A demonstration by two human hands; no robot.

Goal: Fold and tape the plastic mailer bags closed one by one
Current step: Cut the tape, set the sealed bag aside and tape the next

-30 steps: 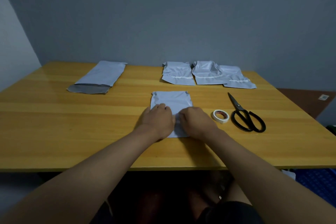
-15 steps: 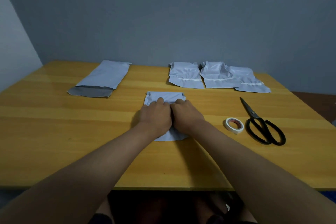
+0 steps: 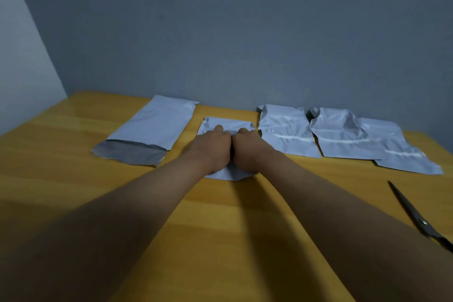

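I press the folded mailer bag (image 3: 228, 174) flat under both touching hands, left hand (image 3: 212, 146) and right hand (image 3: 247, 148), fingers toward the counter's (image 3: 73, 179) far edge.

Small folded white plastic mailer bag (image 3: 229, 174) lies flat mid-table, w/ hands pressing on it. Three taped white folded mailers (image 3: 289, 135) far right; one long unfolded white mailer w/ grey open flap (image 3: 152, 127) far left.

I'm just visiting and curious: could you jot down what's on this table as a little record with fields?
surface: wooden table
hands: left hand and right hand side by side, pressing on the middle bag
unfolded bag: far left, grey flap open
taped bags: three at right, overlapping
scissors: right edge
tape roll: not in view
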